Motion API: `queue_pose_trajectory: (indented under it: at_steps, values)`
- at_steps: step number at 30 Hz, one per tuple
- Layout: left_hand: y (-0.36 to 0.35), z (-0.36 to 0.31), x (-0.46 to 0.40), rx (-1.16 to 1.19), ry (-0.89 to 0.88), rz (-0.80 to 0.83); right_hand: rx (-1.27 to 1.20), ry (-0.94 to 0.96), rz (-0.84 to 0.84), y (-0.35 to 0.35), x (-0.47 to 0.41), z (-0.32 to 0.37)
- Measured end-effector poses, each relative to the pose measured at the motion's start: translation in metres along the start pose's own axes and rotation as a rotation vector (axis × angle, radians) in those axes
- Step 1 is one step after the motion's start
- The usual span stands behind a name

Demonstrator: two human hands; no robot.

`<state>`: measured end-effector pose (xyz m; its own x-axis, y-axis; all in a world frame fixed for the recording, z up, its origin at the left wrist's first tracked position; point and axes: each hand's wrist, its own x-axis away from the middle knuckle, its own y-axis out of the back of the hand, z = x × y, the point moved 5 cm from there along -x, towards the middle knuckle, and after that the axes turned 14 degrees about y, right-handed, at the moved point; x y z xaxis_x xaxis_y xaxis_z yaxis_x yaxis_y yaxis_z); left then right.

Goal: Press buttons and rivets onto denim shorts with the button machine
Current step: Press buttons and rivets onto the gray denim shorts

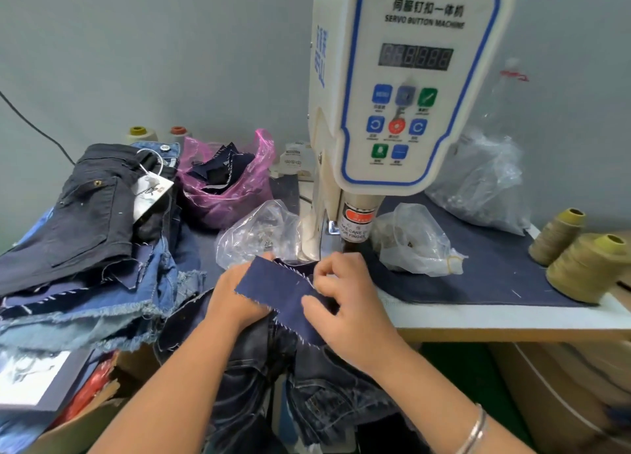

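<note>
Stack of finished or waiting shorts (pixel 85 214) lies at the far left of the bench (pixel 478 312), well apart from the work. My left hand (pixel 235 303) sits under and behind a dark blue denim piece (pixel 283 289), fingers curled round its left edge. My right hand (pixel 345 300) pinches the same piece from above at its right end, thumb and forefinger tight on the fabric. The denim shorts (pixel 273 368) I am working on hang below my hands, off the bench edge and into my lap.

Judged step: positioning fabric ahead of a press; nothing is under the punch yet. Next move calls for sliding the marked spot forward beneath the button machine (pixel 403 88) head, flat and unfolded, fingers kept outside the die.

Clear bags of hardware (pixel 259 231) flank the machine. Thread cones (pixel 577 266) stand at the far right.

Hidden: my right hand covers the die and anvil. Cannot tell whether a button is loaded. Display digits unreadable.
</note>
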<state>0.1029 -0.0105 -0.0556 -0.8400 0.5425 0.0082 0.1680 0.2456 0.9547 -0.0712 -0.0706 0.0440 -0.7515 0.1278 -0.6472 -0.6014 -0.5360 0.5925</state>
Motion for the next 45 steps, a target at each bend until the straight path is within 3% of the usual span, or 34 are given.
queue_pose_trajectory:
  at_steps: [5, 8, 12, 18, 21, 22, 26, 32, 34, 38, 43, 45]
  values:
    - [0.013, -0.004, 0.004, 0.137, -0.106, -0.209, -0.270, -0.361, 0.171, 0.004, 0.064, -0.032]
    - [0.014, -0.004, 0.005, 0.172, -0.113, -0.204, -0.213, -0.470, 0.093, -0.002, 0.099, -0.036]
    - [0.012, -0.003, 0.004, 0.159, -0.130, -0.198, 0.096, -0.409, -0.029, -0.021, 0.138, -0.032]
    - [0.014, -0.003, 0.005, 0.161, -0.131, -0.186, 0.432, -0.269, -0.025, -0.032, 0.148, -0.035]
    - [0.013, -0.003, 0.004, 0.160, -0.125, -0.187, 0.253, -0.575, -0.151, -0.012, 0.154, -0.056]
    - [0.013, -0.003, 0.004, 0.153, -0.118, -0.180, 0.139, -0.641, -0.122, -0.006, 0.154, -0.059]
    - [0.016, -0.005, 0.008, 0.184, -0.140, -0.223, -0.078, -0.504, 0.013, 0.026, 0.123, -0.049]
    - [0.037, -0.026, 0.038, 0.175, -0.384, -0.416, -0.182, -0.334, -0.055, 0.065, 0.068, -0.027]
    - [0.047, -0.035, 0.059, 0.343, -0.526, -0.373, -0.195, -0.318, -0.041, 0.067, 0.057, -0.023]
    - [0.060, -0.065, 0.093, 0.538, -0.780, -0.036, -0.171, -0.279, 0.013, 0.067, 0.046, -0.019]
    - [0.083, -0.083, 0.092, 0.486, -0.847, 0.032, -0.240, -0.299, -0.006, 0.077, 0.040, -0.021]
    - [0.082, -0.089, 0.090, 0.528, -0.840, 0.179, -0.282, -0.331, -0.024, 0.083, 0.038, -0.025]
